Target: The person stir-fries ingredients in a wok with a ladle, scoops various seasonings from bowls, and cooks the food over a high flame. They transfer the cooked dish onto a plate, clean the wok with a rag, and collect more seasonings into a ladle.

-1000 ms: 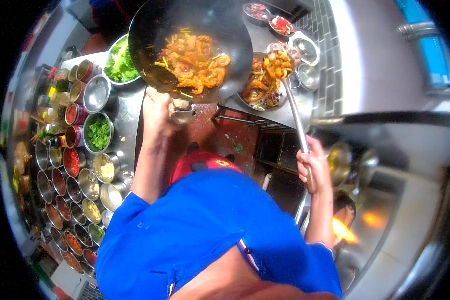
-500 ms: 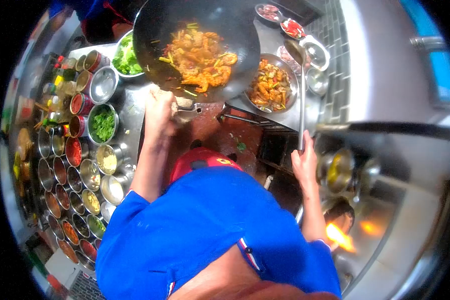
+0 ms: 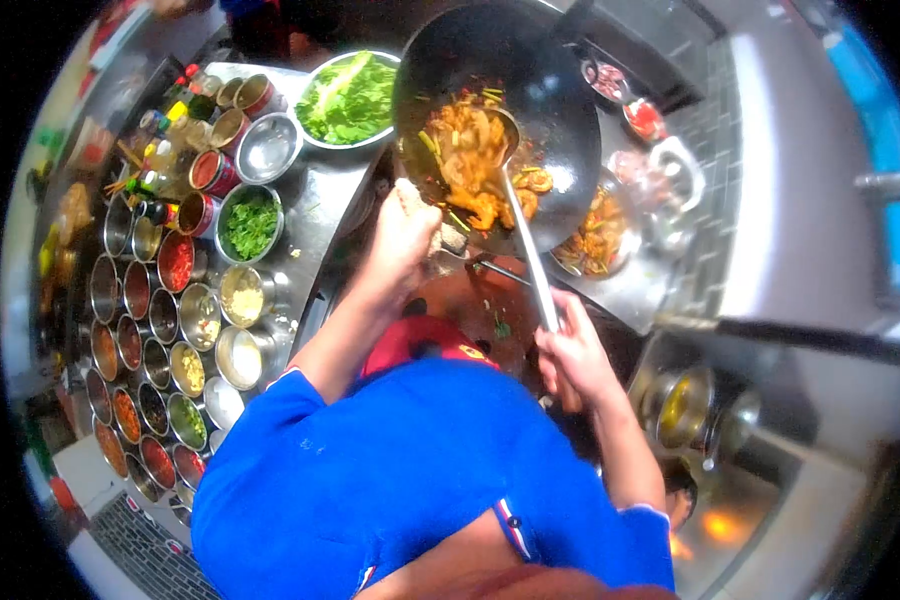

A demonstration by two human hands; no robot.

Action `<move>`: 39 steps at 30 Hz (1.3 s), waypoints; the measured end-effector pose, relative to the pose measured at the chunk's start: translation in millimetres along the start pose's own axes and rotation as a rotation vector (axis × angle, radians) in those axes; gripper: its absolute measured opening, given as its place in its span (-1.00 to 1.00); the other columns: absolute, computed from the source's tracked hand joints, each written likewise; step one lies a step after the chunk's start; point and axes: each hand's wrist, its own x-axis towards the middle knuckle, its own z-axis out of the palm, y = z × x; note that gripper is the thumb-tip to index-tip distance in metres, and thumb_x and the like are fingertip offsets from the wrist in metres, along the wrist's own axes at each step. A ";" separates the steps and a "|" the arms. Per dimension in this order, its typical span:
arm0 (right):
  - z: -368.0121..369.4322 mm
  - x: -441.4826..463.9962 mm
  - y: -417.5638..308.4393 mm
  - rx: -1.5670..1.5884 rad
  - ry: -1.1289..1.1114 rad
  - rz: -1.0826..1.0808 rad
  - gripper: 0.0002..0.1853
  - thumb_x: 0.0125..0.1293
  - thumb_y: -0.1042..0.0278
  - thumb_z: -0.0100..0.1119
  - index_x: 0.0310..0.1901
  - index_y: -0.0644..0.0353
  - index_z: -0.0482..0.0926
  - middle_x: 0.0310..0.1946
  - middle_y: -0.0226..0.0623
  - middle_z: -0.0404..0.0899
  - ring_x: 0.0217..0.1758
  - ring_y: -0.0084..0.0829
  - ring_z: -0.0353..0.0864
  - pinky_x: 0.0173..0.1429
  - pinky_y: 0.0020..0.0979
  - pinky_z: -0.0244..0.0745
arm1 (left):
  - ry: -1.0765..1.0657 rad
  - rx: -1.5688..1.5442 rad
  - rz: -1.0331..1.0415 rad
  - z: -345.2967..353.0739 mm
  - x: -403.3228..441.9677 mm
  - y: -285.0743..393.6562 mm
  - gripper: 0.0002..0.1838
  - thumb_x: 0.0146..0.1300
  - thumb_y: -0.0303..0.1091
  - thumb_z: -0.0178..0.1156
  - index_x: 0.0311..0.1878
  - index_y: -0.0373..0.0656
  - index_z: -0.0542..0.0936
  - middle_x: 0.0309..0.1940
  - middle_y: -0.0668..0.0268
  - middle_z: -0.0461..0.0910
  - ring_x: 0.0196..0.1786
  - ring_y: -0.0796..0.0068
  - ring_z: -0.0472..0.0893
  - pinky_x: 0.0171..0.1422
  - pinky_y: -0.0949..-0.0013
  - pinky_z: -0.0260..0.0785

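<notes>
My left hand is closed round the near edge of a dark wok, with a pale cloth in its grip. The wok is lifted and tilted toward me. Orange-brown stir-fried food with yellow-green strips lies in it. In my right hand is the handle of a long metal ladle, its bowl down in the food. Partly behind the wok, a metal dish holds similar cooked food.
At left stand several metal pots of chopped ingredients, a bowl of chopped greens and a bowl of lettuce-like leaves. Small plates of raw ingredients sit at the far right. A flame glows at the stove, lower right.
The ladle has swung left from over the counter dish into the wok's food, my right hand moving left with it. In view, the wok and left hand sit further right.
</notes>
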 end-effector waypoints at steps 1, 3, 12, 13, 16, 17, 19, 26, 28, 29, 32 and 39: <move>3.3 -9.7 -6.6 0.152 -0.052 0.039 -0.36 0.25 0.50 0.10 0.38 0.14 0.19 -0.45 -0.34 0.39 -0.75 -0.59 0.32 -0.77 -0.53 0.28 | 0.004 0.107 -0.037 -7.4 4.5 -4.2 -0.58 0.05 -0.57 -0.01 0.05 -0.28 0.50 -0.21 0.31 0.60 -0.23 0.46 0.62 -0.11 0.37 0.53; 1.7 -21.8 -16.8 0.462 -0.147 0.122 -0.38 0.27 0.46 0.09 0.38 0.16 0.20 -0.44 -0.34 0.38 -0.74 -0.61 0.29 -0.79 -0.55 0.23 | 0.029 0.158 -0.018 -19.8 12.9 -17.8 -0.59 0.04 -0.58 -0.01 0.02 -0.27 0.50 -0.23 0.32 0.59 -0.25 0.49 0.59 -0.14 0.38 0.52; -14.7 -48.5 14.4 0.938 -0.247 0.082 -0.41 0.32 0.45 0.02 0.39 0.13 0.19 -0.41 -0.26 0.30 -0.76 -0.61 0.23 -0.85 -0.58 0.20 | -0.007 0.061 -0.004 -33.9 13.6 -13.8 -0.72 0.12 -0.50 0.05 -0.06 -0.24 0.49 -0.31 0.26 0.60 -0.46 0.44 0.60 -0.36 0.42 0.50; -18.8 -57.3 15.0 0.940 -0.213 0.045 -0.40 0.31 0.45 0.03 0.40 0.13 0.19 -0.41 -0.25 0.30 -0.77 -0.60 0.23 -0.85 -0.57 0.20 | -0.004 0.086 -0.023 -25.9 10.3 -4.8 -0.76 0.14 -0.50 0.05 -0.08 -0.22 0.47 -0.33 0.28 0.58 -0.44 0.46 0.58 -0.35 0.41 0.49; -34.1 -75.9 8.9 0.879 -0.098 -0.058 -0.35 0.27 0.44 0.09 0.41 0.14 0.19 -0.44 -0.26 0.30 -0.78 -0.60 0.24 -0.84 -0.56 0.21 | 0.015 0.147 0.004 -20.0 15.9 4.2 -0.82 0.18 -0.53 0.06 -0.14 -0.15 0.43 -0.35 0.34 0.51 -0.37 0.51 0.53 -0.29 0.39 0.46; -38.6 -83.9 8.5 0.793 -0.012 -0.083 -0.34 0.25 0.43 0.12 0.41 0.14 0.20 -0.45 -0.26 0.31 -0.78 -0.60 0.24 -0.84 -0.56 0.20 | 0.033 0.173 -0.048 -22.2 17.3 6.7 -0.87 0.19 -0.55 0.05 -0.20 -0.12 0.41 -0.35 0.36 0.48 -0.34 0.53 0.49 -0.25 0.38 0.44; -46.1 -95.5 4.3 0.555 0.167 -0.107 -0.29 0.19 0.39 0.22 0.39 0.12 0.22 -0.47 -0.27 0.36 -0.77 -0.59 0.27 -0.83 -0.57 0.21 | 0.018 0.157 -0.006 -18.4 17.1 9.9 -0.86 0.21 -0.54 0.05 -0.17 -0.14 0.42 -0.32 0.36 0.48 -0.33 0.52 0.51 -0.23 0.39 0.45; -72.4 -61.4 31.0 -0.110 0.461 -0.002 -0.30 0.20 0.55 0.09 0.43 0.21 0.19 -0.51 -0.47 0.39 -0.69 -0.63 0.36 -0.70 -0.56 0.31 | 0.063 0.152 0.010 -6.4 12.8 25.1 -0.81 0.23 -0.52 0.06 -0.09 -0.14 0.42 -0.26 0.37 0.47 -0.28 0.52 0.51 -0.16 0.37 0.47; -79.7 -42.3 48.5 -0.273 0.529 0.006 -0.29 0.19 0.53 0.08 0.43 0.22 0.21 -0.52 -0.38 0.43 -0.63 -0.55 0.42 -0.56 -0.46 0.40 | 0.075 0.189 0.009 -8.9 14.0 25.1 -0.82 0.22 -0.52 0.06 -0.11 -0.14 0.42 -0.28 0.37 0.47 -0.28 0.52 0.51 -0.15 0.37 0.47; -84.3 -37.9 61.4 -0.470 0.581 -0.068 -0.29 0.18 0.52 0.08 0.43 0.22 0.22 -0.51 -0.33 0.45 -0.59 -0.50 0.44 -0.49 -0.43 0.42 | 0.086 0.199 0.015 -8.9 13.0 25.7 -0.82 0.22 -0.52 0.07 -0.10 -0.15 0.43 -0.27 0.37 0.48 -0.27 0.52 0.51 -0.15 0.37 0.47; -88.2 -35.0 77.6 -0.865 0.681 -0.209 -0.30 0.17 0.52 0.07 0.41 0.26 0.25 -0.28 -0.08 0.50 -0.31 -0.21 0.52 -0.18 -0.26 0.48 | 0.113 0.212 0.026 -10.5 9.1 25.7 -0.79 0.21 -0.52 0.07 -0.08 -0.16 0.46 -0.26 0.36 0.51 -0.25 0.52 0.52 -0.15 0.39 0.45; -78.5 -27.2 75.9 -0.874 0.672 -0.486 -0.27 0.16 0.56 0.10 0.43 0.28 0.24 0.30 0.12 0.43 0.31 0.00 0.51 0.35 -0.19 0.46 | 0.106 0.250 0.005 -4.0 0.4 23.4 -0.74 0.18 -0.52 0.08 -0.04 -0.16 0.48 -0.22 0.34 0.55 -0.22 0.49 0.52 -0.14 0.39 0.41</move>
